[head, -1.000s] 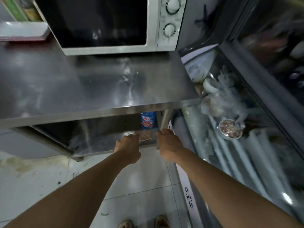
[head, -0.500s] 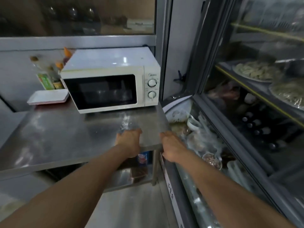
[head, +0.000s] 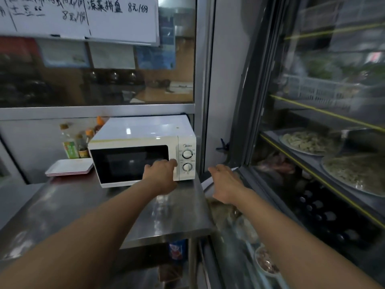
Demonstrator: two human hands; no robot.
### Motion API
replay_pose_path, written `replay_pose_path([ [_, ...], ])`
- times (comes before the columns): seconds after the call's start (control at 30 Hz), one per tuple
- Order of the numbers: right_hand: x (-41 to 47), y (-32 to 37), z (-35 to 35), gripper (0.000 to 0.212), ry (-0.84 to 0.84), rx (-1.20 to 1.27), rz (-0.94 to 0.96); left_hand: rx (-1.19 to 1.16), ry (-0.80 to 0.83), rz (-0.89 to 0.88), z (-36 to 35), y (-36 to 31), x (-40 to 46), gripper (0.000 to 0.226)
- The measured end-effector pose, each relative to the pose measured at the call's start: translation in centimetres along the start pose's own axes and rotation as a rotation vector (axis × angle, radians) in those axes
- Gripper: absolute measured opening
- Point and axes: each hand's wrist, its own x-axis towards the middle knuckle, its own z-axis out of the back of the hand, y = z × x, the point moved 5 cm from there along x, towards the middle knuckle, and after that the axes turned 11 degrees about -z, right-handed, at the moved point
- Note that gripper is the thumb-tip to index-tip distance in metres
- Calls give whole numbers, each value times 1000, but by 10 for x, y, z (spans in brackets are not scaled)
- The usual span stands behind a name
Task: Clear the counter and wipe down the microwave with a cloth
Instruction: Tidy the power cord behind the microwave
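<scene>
Left hand up from counter edge onto microwave door, curled; right hand raised, spread.

The left hand reaches to the front of the white microwave, its fingers curled at the right edge of the dark door, just left of the lower dial; whether they pinch anything cannot be told. The upper dial sits just above that grip. The microwave stands on the steel surface. Left of the grip, beside the microwave, lies a stack of white trays, with sauce bottles behind them. The right hand hovers right of the surface's edge, fingers loosely spread and holding nothing, over a glass display case with plates of food on its shelves.
</scene>
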Motion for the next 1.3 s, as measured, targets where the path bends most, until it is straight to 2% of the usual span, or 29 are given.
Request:
replay_pose_path([
  [0.23, 39, -3, 23, 67, -28, 5, -19, 18, -26, -12, 16, 7, 35, 62],
  [0.57, 128, 7, 39, 71, -74, 69, -83, 1, -70, -84, 31, 56, 126, 61],
  [0.97, 227, -7, 32, 75, -86, 105, -200, -15, -46, -184, 26, 92, 240, 59],
  [1.17, 292, -17, 25, 69, -100, 150, -177, -11, -45, -142, 21, 111, 296, 58],
  [1.3, 346, -28, 13, 72, -66, 197, -136, -12, -26, -91, 8, 120, 339, 57],
])
